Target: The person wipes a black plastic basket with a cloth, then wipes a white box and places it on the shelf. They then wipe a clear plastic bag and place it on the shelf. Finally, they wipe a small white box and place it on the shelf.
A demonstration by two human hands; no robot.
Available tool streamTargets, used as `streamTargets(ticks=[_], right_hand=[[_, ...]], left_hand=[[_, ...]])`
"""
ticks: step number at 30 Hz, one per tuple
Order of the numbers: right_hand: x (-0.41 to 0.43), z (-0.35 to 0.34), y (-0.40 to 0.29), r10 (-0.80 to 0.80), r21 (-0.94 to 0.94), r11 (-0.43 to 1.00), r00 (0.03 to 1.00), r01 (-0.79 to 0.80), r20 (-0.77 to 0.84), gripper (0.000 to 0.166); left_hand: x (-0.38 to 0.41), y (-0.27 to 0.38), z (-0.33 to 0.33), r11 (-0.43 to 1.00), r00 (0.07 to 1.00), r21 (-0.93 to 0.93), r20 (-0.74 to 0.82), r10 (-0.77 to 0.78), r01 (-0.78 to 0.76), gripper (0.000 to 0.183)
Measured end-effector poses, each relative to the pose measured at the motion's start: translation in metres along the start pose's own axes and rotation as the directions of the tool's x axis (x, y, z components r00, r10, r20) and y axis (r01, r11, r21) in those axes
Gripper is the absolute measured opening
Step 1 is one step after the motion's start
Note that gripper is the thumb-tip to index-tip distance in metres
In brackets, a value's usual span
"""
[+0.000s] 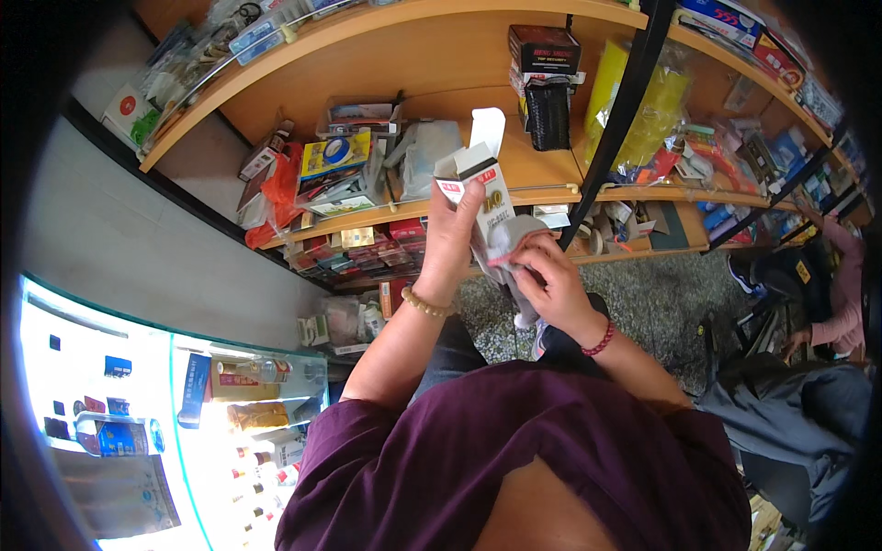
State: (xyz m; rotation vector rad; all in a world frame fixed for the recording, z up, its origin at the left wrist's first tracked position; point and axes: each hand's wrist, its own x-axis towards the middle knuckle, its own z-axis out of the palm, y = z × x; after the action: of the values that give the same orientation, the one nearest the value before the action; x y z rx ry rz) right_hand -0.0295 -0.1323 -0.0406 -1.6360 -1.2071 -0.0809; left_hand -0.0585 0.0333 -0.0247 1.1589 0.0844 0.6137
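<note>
Before the shelves, my left hand (449, 237) grips a tall white cardboard box (501, 195) with printed writing. Its top is open, with one end flap (488, 128) standing up. My right hand (557, 279) pinches a grey cloth (529, 227) with a pinkish-red edge and holds it against the lower part of the box. Part of the cloth hangs below, over the floor. The box's lower end is partly hidden by the cloth and my fingers. Whether anything is inside the box, I cannot tell.
A wooden shelf (513, 162) carries stacked boxes (544, 52), a roll of blue tape (336, 150) and plastic bags. A black post (615, 131) divides the shelving. At left stands a lit glass display case (169, 337). Another person (837, 275) is at the right.
</note>
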Motion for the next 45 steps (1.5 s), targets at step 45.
streamTargets(ticks=[45], right_hand=[[-0.012, 0.004, 0.015, 0.401, 0.759, 0.378, 0.833, -0.530, 0.382, 0.047]], left_hand=[[0.013, 0.010, 0.011, 0.840, 0.949, -0.476, 0.286, -0.130, 0.258, 0.082]])
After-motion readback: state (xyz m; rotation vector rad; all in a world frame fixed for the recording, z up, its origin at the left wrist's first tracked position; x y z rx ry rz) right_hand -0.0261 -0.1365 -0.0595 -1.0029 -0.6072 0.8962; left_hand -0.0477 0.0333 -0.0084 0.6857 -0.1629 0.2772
